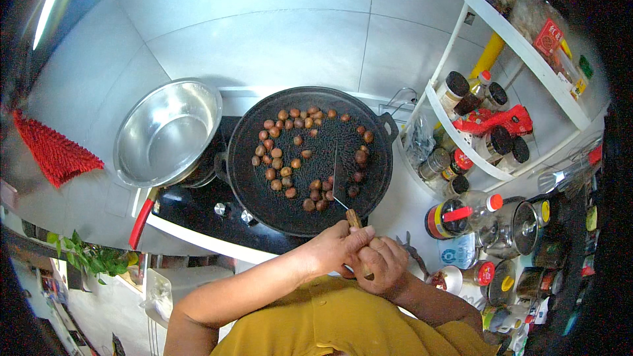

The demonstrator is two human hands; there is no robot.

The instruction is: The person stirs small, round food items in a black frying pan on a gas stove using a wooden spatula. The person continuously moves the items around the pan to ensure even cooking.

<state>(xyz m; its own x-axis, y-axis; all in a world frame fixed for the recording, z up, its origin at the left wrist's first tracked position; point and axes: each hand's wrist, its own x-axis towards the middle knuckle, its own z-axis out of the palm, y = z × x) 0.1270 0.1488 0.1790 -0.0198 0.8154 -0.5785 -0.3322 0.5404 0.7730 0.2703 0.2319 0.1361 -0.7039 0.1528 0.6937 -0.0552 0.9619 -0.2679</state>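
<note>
My left hand and my right hand both grip the wooden handle of a metal spatula. The spatula's blade stands in dark granular material inside a large black cast-iron pan on the stove. Whole brown chestnuts lie around the left, top and right parts of the pan, with several more close to the blade at the lower middle. Both hands are just below the pan's near rim, one beside the other.
A stainless steel basin stands left of the pan, with a red handle sticking out below it. A white corner rack of jars is at the right. Bottles and jars crowd the counter below it. A red cloth lies far left.
</note>
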